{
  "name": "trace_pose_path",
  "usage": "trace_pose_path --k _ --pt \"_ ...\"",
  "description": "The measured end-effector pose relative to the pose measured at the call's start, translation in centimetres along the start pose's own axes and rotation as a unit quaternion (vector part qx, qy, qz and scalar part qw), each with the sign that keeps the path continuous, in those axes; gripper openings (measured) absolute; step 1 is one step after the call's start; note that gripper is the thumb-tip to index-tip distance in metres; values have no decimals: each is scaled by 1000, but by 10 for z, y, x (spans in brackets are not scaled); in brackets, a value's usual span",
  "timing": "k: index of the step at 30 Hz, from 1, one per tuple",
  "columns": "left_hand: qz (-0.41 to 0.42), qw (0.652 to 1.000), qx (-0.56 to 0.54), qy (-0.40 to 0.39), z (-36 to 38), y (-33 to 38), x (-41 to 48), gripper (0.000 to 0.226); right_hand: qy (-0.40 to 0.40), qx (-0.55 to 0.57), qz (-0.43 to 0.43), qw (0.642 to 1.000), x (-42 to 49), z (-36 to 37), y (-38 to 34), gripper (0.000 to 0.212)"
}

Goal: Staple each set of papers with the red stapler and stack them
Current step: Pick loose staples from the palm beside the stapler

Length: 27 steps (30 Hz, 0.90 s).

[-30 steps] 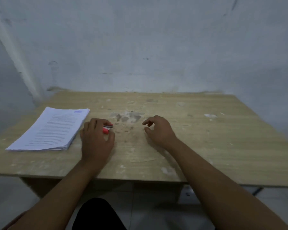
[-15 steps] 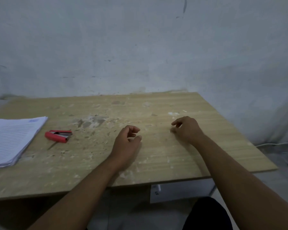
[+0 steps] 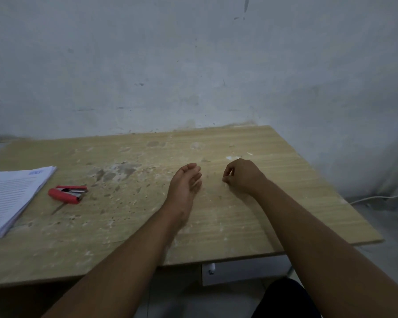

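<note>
The fingers (image 3: 194,168) of the left hand (image 3: 186,182) were loosely curled with nothing in them, the hand resting on its outer edge on the desk, palm turned toward the other hand. The fingers (image 3: 228,172) of the right hand (image 3: 245,177) were curled under, knuckles up, tips down at the desk surface; nothing could be seen held in them. The two hands lay just beside each other without touching, on the half of the worn, pale-stained light wooden desk (image 3: 274,216) nearer its right edge, and both bare forearms crossed the near edge.

The small red plastic stapler with a metal inner part (image 3: 67,194) lay flat on the desk toward the left edge, well apart from both hands and touched by neither. Just beside it, at the left edge and cut off by the frame, lay the stack of white printed paper sheets (image 3: 12,198).

A scuffed grey-blue plaster wall (image 3: 193,65) ran along the far edge. Beyond the right edge, a white cable (image 3: 372,198) lay on the floor.
</note>
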<state>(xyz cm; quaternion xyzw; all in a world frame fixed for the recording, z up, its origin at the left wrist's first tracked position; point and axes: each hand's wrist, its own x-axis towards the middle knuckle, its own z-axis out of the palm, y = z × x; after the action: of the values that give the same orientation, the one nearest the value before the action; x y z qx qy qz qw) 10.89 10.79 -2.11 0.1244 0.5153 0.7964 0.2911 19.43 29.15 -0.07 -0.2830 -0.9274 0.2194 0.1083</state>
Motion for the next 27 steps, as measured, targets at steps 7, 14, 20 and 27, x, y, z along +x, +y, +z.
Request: trace_pose_path --k 7,14,20,27 --pt "-55 980 -189 18 -3 0 18 35 -63 -108 -23 992 9 5 -6 9" --pt "-92 971 -221 19 -11 -3 30 35 -15 -60 -27 998 5 6 0 21" --pt "-111 964 -242 6 -15 -2 31 50 49 89 -87 991 -12 22 -46 12" --pt "-145 933 -327 -50 -24 -1 29 65 39 70 -126 989 -34 61 -91 17"
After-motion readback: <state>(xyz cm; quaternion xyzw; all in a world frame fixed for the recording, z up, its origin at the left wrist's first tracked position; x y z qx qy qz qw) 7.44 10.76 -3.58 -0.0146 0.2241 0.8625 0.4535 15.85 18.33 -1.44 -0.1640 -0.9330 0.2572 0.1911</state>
